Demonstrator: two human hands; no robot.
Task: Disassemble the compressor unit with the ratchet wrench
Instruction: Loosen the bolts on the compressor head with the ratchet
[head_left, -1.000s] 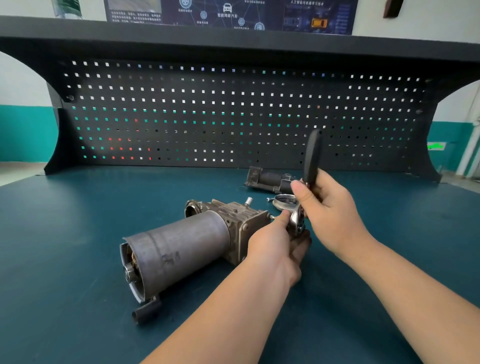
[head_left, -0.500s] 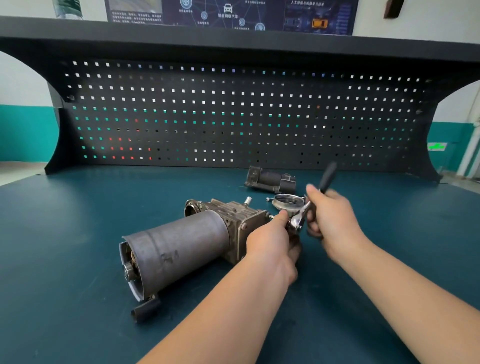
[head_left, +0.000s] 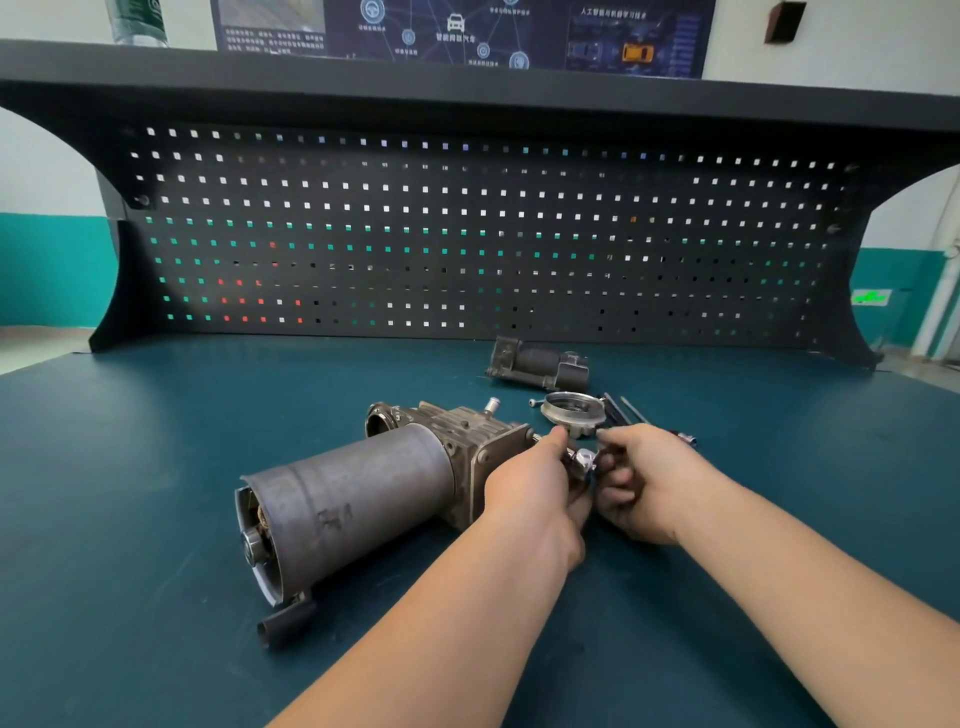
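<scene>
The compressor unit (head_left: 363, 493) lies on its side on the dark teal bench, its grey steel cylinder pointing toward the near left and its cast housing toward the right. My left hand (head_left: 530, 488) grips the chrome head of the ratchet wrench (head_left: 584, 460) against the housing's right end. My right hand (head_left: 644, 478) is curled round the wrench handle, which is hidden inside the fist and lies low near the bench.
A round metal ring part (head_left: 571, 410) and a second dark compressor piece (head_left: 540, 364) lie just behind the hands. Thin rods and a small socket (head_left: 688, 439) lie to the right of the ring. A black pegboard (head_left: 467, 234) closes the back of the bench.
The wrench handle has swung down from upright to low and to the right, carried by my right hand. My left hand has stayed on the wrench head at the housing.
</scene>
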